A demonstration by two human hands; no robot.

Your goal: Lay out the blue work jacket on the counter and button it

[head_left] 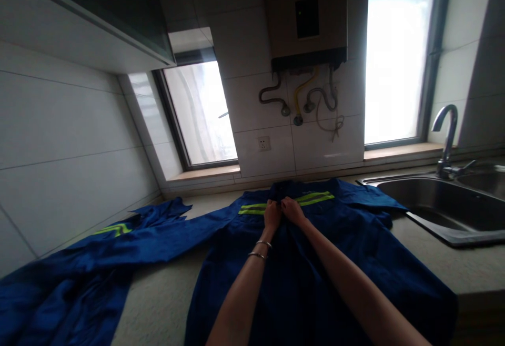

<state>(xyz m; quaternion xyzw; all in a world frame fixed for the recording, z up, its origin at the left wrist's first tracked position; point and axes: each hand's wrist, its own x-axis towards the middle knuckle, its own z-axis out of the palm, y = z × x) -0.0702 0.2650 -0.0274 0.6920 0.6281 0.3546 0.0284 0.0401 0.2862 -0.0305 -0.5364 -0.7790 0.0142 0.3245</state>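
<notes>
A blue work jacket (347, 246) with yellow-green reflective stripes lies spread on the countertop, its collar toward the wall. Both my hands meet at the middle of its chest, on the front opening. My left hand (272, 213), with two bangles at the wrist, is closed on one front edge. Right beside it, my right hand (293, 210) is closed on the fabric of the other edge. What exactly lies between the fingertips is too small to make out. One sleeve reaches left, the other right toward the sink.
Another blue garment (79, 262) with reflective stripes lies on the counter (161, 298) at left, overlapped by the sleeve. A steel sink (434, 235) with a faucet (447, 141) stands at right. Above hang a water heater (307, 14) and, at left, a cabinet (98, 14).
</notes>
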